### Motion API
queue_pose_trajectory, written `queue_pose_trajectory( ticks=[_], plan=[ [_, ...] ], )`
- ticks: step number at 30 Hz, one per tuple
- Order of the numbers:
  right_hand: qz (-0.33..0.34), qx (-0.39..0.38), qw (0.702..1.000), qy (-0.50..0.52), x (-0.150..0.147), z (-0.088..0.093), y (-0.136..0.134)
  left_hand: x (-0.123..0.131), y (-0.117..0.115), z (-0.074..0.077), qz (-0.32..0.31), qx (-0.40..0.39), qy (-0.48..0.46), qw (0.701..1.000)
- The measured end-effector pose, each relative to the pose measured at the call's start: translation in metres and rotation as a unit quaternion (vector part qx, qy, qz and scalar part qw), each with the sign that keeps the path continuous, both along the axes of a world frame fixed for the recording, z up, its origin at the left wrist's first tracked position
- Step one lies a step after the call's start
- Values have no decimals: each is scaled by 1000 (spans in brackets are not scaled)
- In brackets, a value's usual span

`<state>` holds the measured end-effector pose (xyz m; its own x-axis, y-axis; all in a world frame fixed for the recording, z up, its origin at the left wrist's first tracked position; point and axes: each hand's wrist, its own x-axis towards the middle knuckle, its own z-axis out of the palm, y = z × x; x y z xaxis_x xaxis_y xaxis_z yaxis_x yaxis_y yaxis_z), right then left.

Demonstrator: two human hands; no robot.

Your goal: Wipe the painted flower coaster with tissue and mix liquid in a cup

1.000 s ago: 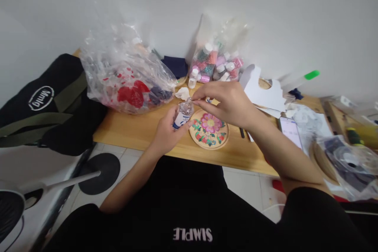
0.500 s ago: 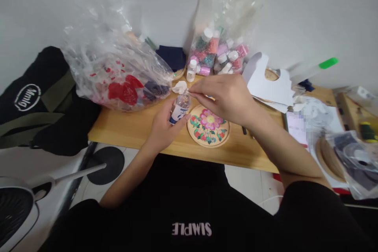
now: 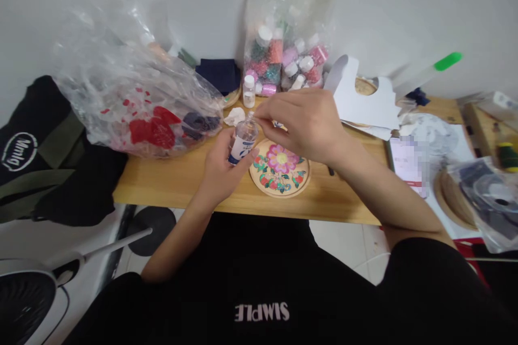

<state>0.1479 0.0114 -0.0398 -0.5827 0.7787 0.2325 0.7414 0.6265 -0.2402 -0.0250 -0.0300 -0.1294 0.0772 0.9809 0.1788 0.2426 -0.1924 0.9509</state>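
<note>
My left hand [image 3: 220, 164] is wrapped round a small clear bottle [image 3: 242, 141] with a blue and white label, held upright just above the wooden table [image 3: 170, 180]. My right hand [image 3: 307, 124] pinches at the bottle's top, fingers closed on its tip or cap; what sits between the fingertips is too small to make out. Just right of the bottle lies a round wooden disc [image 3: 279, 167] decorated with a pink flower, green leaves and red patches.
A large clear plastic bag [image 3: 133, 102] with red and dark pieces lies at the left. A bag of small glitter jars [image 3: 283, 59] stands at the back. White paper cutouts [image 3: 364, 102], a phone [image 3: 407, 164] and packets lie at the right. A black bag [image 3: 44, 161] hangs off the left edge.
The view has tilted so everything sits slightly lower and left. Both hands stay on the bottle, my right hand still working at its top.
</note>
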Motion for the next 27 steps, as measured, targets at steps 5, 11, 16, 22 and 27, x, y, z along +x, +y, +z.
queue_pose_trajectory(
  ticks=[5, 11, 16, 22, 27],
  plan=[
    [38, -4, 996, 82, 6, -4, 3, -1, -2, 0, -2, 3, -7, 1000],
    [67, -79, 943, 316, 10, -15, 3, -1, -6, 5, -15, 5, -35, 999],
    [46, -138, 899, 414, 8, -15, -7, 1, -8, 11, -21, 14, -42, 999],
    [34, -85, 902, 421, 1, -14, -19, 2, -13, 17, -18, 28, -27, 999],
    [10, -38, 921, 388, -1, -16, -24, 1, -17, 10, 13, 64, 26, 998]
  ],
)
